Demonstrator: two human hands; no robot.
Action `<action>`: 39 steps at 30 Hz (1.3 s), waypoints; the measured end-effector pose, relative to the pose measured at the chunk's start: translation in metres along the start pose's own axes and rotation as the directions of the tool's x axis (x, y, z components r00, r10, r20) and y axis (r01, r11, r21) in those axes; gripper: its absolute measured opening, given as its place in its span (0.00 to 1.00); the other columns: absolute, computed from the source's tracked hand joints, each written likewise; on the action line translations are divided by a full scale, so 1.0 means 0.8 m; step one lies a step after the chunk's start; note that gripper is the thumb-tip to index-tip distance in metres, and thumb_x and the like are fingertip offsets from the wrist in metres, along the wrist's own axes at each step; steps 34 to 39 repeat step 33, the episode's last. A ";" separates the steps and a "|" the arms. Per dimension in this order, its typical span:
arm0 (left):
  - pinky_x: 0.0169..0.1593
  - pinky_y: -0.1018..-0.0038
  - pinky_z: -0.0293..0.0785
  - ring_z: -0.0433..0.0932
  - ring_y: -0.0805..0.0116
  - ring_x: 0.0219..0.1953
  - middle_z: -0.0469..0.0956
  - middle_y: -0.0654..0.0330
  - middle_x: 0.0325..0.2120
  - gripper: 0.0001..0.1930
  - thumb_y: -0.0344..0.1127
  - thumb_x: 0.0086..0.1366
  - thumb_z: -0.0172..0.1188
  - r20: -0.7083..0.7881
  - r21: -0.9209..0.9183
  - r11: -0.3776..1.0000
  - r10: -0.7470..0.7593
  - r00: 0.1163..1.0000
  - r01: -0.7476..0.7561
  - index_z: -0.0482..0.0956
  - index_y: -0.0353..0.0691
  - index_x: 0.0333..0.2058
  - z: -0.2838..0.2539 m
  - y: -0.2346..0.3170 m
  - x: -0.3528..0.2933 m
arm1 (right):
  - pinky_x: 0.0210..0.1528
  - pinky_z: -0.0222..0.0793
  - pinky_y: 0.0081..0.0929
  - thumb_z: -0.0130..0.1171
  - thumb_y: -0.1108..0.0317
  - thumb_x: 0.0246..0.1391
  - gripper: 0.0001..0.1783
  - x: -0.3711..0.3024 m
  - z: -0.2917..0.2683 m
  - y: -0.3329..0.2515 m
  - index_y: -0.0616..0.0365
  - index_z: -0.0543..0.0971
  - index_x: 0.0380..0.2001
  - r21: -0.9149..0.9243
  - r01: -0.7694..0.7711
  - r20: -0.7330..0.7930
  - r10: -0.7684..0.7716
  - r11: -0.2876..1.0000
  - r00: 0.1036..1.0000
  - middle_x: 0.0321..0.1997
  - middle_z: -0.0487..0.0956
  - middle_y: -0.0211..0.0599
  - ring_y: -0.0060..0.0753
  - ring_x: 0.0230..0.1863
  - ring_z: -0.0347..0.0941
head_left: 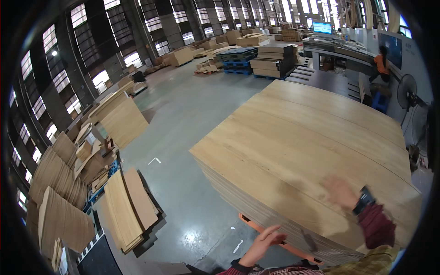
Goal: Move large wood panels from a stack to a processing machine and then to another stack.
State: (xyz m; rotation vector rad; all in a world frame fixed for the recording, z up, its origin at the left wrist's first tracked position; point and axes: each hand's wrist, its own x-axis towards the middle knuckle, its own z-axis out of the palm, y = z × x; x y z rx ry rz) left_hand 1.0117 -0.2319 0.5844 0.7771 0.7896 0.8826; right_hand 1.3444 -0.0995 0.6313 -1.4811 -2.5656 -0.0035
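Observation:
A tall stack of light wood-grain panels [275, 137] stands in front of me and to the right, with long seams between the boards on top. My right hand [341, 190], with a dark watch [364, 200] at the wrist, is over the top boards. Motion blurs it, but it looks flat with nothing in it; whether it touches the wood I cannot tell. Beside the stack's near left side is my left hand [263, 245], fingers stretched out and holding nothing. An orange bar [250, 221] runs low along that side, partly behind this hand.
Boards [121, 208] lie on the left, near curved stacks of brown sheets [64, 220]. Farther off stand a panel stack [121, 119] and blue pallets [237, 68]. A person in orange [381, 64] is by machinery at the back right, near a fan [407, 89].

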 end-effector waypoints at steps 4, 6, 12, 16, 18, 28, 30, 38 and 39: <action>0.45 0.72 0.71 0.76 0.63 0.42 0.76 0.51 0.41 0.21 0.42 0.66 0.46 -0.309 -0.084 0.991 -0.122 0.943 0.101 0.64 0.32 0.50 -0.125 -0.019 -0.083 | 0.60 0.48 0.47 0.54 0.57 0.48 0.29 0.040 0.127 -0.062 0.57 0.67 0.53 -0.173 0.009 -0.073 -0.022 0.985 0.997 0.60 0.60 0.51 0.51 0.62 0.52; 0.45 0.70 0.72 0.76 0.65 0.39 0.76 0.52 0.39 0.21 0.46 0.65 0.47 -0.431 -0.135 0.989 -0.119 0.894 0.067 0.70 0.33 0.46 -0.171 -0.022 -0.130 | 0.60 0.48 0.46 0.53 0.59 0.48 0.28 0.070 0.143 -0.058 0.57 0.66 0.53 -0.193 -0.054 -0.070 0.041 0.980 0.997 0.60 0.60 0.51 0.51 0.62 0.52; 0.47 0.71 0.71 0.75 0.64 0.42 0.75 0.51 0.42 0.25 0.47 0.67 0.42 -0.523 -0.153 0.988 -0.105 0.846 0.028 0.61 0.34 0.55 -0.330 -0.015 -0.165 | 0.53 0.56 0.44 0.50 0.62 0.49 0.20 0.159 0.127 -0.049 0.59 0.71 0.45 -0.191 -0.373 -0.255 0.321 0.908 0.912 0.49 0.69 0.49 0.49 0.53 0.61; 0.49 0.71 0.69 0.74 0.64 0.44 0.75 0.51 0.42 0.26 0.48 0.67 0.42 -0.584 -0.122 0.992 -0.082 0.808 0.012 0.60 0.35 0.55 -0.423 -0.002 -0.160 | 0.41 0.64 0.40 0.48 0.64 0.52 0.11 0.321 0.100 -0.205 0.60 0.74 0.32 0.204 -0.255 -0.325 0.311 0.945 0.893 0.32 0.73 0.46 0.48 0.38 0.68; 0.41 0.74 0.73 0.77 0.60 0.39 0.76 0.48 0.39 0.21 0.40 0.66 0.46 -0.700 -0.239 0.965 -0.096 0.708 -0.106 0.62 0.28 0.50 -0.473 0.017 -0.157 | 0.39 0.65 0.38 0.48 0.64 0.53 0.11 0.388 0.130 -0.323 0.61 0.74 0.29 0.541 0.060 -0.225 0.076 0.839 0.971 0.31 0.73 0.47 0.48 0.37 0.68; 0.29 0.74 0.73 0.78 0.65 0.27 0.78 0.51 0.29 0.16 0.38 0.62 0.47 -0.943 -0.330 0.925 -0.312 0.119 -0.188 0.67 0.33 0.45 -0.721 -0.032 -0.281 | 0.40 0.68 0.36 0.45 0.56 0.57 0.18 0.500 0.332 -0.773 0.57 0.75 0.41 0.933 0.226 0.235 -0.951 0.279 0.203 0.36 0.77 0.48 0.50 0.38 0.73; 0.31 0.69 0.75 0.78 0.61 0.29 0.77 0.50 0.30 0.16 0.39 0.62 0.48 -0.929 -0.350 0.884 -0.371 -0.008 -0.311 0.66 0.34 0.44 -0.715 -0.063 -0.334 | 0.40 0.67 0.37 0.45 0.55 0.57 0.18 0.535 0.342 -0.823 0.56 0.75 0.41 0.929 0.230 0.286 -0.957 0.290 0.050 0.36 0.77 0.47 0.50 0.37 0.73; 0.36 0.61 0.77 0.79 0.53 0.32 0.77 0.46 0.34 0.20 0.43 0.61 0.51 -0.853 -0.372 0.794 -0.497 -0.159 -0.482 0.63 0.36 0.45 -0.698 -0.084 -0.357 | 0.41 0.67 0.37 0.44 0.52 0.57 0.20 0.600 0.375 -0.867 0.54 0.74 0.43 0.913 0.092 0.407 -0.904 0.398 -0.131 0.36 0.78 0.45 0.46 0.38 0.74; 0.36 0.61 0.77 0.79 0.53 0.32 0.77 0.46 0.34 0.20 0.43 0.61 0.51 -0.853 -0.372 0.794 -0.497 -0.159 -0.482 0.63 0.36 0.45 -0.698 -0.084 -0.357 | 0.41 0.67 0.37 0.44 0.52 0.57 0.20 0.600 0.375 -0.867 0.54 0.74 0.43 0.913 0.092 0.407 -0.904 0.398 -0.131 0.36 0.78 0.45 0.46 0.38 0.74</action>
